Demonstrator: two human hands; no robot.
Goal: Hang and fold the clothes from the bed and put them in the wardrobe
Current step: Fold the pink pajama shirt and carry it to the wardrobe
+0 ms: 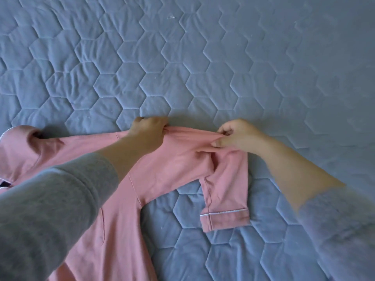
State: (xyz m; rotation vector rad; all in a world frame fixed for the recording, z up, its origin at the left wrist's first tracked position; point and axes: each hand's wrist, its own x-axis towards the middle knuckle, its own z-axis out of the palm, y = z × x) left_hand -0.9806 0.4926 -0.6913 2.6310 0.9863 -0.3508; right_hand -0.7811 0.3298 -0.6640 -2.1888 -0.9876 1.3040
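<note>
Folding the pink pyjama top [162,169]: sleeve stage

Your pink pyjama top lies spread on the bed's quilted cover [203,57], on the side nearest you, with its collar [18,138] off toward the left edge. Its sleeve [225,179] is bent back toward you, and the piped cuff [225,219] lies flat on the cover. Your left hand [149,130] grips a raised ridge of fabric at the shoulder. Your right hand [237,134] pinches the same ridge near it, where the sleeve bends. You look early in the job: one sleeve is being turned in, the body is not yet folded, and no wardrobe or hanger shows.
</note>
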